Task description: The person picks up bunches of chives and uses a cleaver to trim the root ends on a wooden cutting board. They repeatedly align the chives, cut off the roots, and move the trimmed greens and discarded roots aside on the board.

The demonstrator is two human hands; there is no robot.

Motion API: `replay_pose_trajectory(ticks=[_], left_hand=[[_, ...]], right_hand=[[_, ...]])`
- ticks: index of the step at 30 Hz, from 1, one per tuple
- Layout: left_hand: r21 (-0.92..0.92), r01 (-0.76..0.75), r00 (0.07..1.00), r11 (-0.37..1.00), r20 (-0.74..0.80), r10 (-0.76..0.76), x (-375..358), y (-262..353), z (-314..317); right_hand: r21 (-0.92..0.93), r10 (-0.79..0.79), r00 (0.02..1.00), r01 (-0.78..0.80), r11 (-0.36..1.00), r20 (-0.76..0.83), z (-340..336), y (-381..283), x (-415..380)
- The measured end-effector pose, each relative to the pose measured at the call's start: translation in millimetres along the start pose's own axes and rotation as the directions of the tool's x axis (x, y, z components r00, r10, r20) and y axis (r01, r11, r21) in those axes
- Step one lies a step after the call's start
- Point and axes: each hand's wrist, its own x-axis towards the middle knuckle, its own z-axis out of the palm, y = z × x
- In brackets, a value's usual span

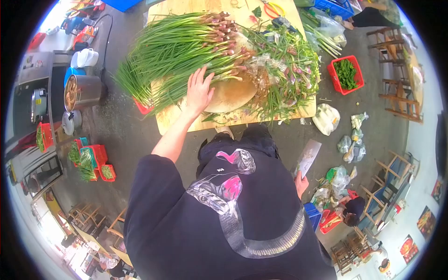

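Observation:
A large heap of green onions (pixel 182 51) lies on the wooden table (pixel 303 111), bulbs to the right and leaves to the left. My left hand (pixel 199 91) rests with fingers spread on the heap's lower edge, beside a round cutting board (pixel 233 95) smeared with soil. Down at my right side, off the table, my right hand (pixel 301 183) grips a wide cleaver (pixel 308 157) that points upward. A pile of trimmings (pixel 289 74) with roots and leaves covers the table's right part.
Orange-handled scissors (pixel 272 9) lie at the table's far edge. On the floor to the right are a red basket of greens (pixel 345 75) and a white bag (pixel 326 119). A metal pot (pixel 84 92) and red crates (pixel 96 156) stand left. Another person (pixel 354 210) is at lower right.

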Motion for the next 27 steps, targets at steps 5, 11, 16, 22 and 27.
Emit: replay_pose_trajectory(ticks=[5, 11, 16, 22, 27], left_hand=[[-0.069, 0.159, 0.981, 0.985, -0.1, -0.165, -27.0, -11.8, 1.5], [-0.067, 0.084, 0.994, 0.994, -0.064, -0.088, -20.8, -19.4, -2.4], [-0.082, 0.088, 0.99, 0.993, -0.102, -0.096, -54.4, -2.4, -16.0], [-0.074, 0.27, 0.936, 0.96, -0.216, -0.28, -76.6, 21.5, 8.1], [-0.122, 0.328, 0.893, 0.937, -0.282, -0.349, -70.5, 46.2, 15.2]], right_hand=[[0.051, -0.06, 0.997, 0.062, 0.997, -0.04, 6.4, 19.1, -26.7], [-0.023, -0.133, 0.991, 0.133, 0.991, -0.009, 8.0, -44.5, -6.1], [-0.025, -0.342, 0.935, 0.346, 0.938, 0.096, 20.0, -121.2, 39.4], [0.06, -0.485, 0.791, 0.501, 0.863, 0.374, 75.6, -213.3, 78.4], [0.062, -0.57, 0.527, 0.697, 0.714, 0.63, 154.5, -262.6, 103.3]])
